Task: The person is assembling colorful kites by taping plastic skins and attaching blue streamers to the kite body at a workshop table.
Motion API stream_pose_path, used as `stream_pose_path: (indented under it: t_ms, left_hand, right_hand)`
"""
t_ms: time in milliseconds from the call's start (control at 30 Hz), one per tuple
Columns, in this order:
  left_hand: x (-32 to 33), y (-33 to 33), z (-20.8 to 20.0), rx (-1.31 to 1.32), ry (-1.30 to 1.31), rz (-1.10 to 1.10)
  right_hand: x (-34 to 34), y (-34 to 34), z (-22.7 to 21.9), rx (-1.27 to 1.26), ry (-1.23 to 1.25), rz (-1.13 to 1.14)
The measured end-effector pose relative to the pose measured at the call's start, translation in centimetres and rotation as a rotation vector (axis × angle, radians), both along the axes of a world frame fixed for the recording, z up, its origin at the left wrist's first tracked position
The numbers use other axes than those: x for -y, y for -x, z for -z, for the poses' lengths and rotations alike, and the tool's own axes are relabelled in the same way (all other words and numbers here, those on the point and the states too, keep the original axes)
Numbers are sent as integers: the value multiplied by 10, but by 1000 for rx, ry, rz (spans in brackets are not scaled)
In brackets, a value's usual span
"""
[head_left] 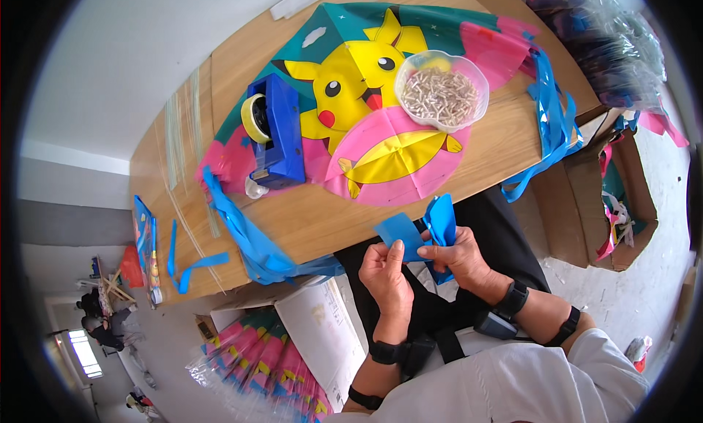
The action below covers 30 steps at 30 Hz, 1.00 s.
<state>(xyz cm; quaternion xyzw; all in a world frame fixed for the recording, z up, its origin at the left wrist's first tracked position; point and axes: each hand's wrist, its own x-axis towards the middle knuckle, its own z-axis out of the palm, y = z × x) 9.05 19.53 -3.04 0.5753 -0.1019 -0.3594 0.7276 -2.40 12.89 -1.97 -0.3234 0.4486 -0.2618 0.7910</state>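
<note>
Just off the table's front edge, above my lap, both hands work on a blue ribbon (441, 219). My left hand (389, 276) pinches a flat end of it between thumb and fingers. In my right hand (466, 260) is a folded bundle of the same ribbon, gripped with the thumb across it. Beyond my hands a kite (359, 75) lies spread on the table, printed with a yellow cartoon animal on green and pink. Blue ribbon tails (245, 229) hang from its left corner, and more blue tails (549, 112) from its right.
On the kite stand a blue tape dispenser (282, 134) and a clear bowl (480, 104) of small pale pieces. Thin clear rods (179, 137) lie on the wooden table (307, 229) at left. An open carton (578, 210) stands right; wrapped kites (271, 364) fill a box lower left.
</note>
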Motion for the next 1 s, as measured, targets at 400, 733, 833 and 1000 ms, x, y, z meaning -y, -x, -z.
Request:
stream_pose_path:
  t_ms: [400,733,833,1000]
  left_hand:
    - [-7,-51,-4,878,-174,-215]
    - [15,-22,-10,1587,-361,674]
    - [16,-21,-8,1585,-383,700]
    - [16,-20,-8,1586,-385,704]
  right_hand:
    - [17,-16,7,-30,-8,195]
    - [16,-22,9,-74,11,233]
    - [16,-20,11,-86,30,228]
    - [17,-17,16,-119,64,197]
